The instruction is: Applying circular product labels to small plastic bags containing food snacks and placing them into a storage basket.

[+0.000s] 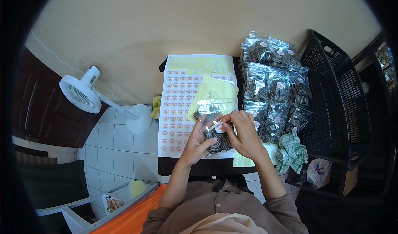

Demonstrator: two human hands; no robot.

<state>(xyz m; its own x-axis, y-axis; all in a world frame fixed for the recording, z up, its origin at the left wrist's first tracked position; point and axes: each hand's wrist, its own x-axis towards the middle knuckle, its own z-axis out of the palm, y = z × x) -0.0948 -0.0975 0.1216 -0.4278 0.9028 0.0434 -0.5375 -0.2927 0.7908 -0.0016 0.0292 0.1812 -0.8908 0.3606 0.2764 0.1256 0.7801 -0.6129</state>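
My left hand [199, 142] grips a clear zip-top plastic bag [219, 143] of dark spiral-patterned snacks, thumb across its front. Between the thumb and fingers of my right hand [244, 133] is a round white sticker [220, 127] with a printed logo. The sticker lies over the upper part of the bag; whether it is fully stuck down I cannot tell. Beneath both hands a large sheet of round stickers [174, 119] covers the table, its top rows partly peeled to yellow backing. A loose yellow backing sheet [214, 86] and another clear bag [196, 113], mostly hidden, lie on it.
To the right, several filled bags [273, 85] with round stickers are stacked beside a black plastic basket [334, 100]. A green checked cloth [291, 151] lies at the table's front right. On the tiled floor at left stands a white fan [82, 92].
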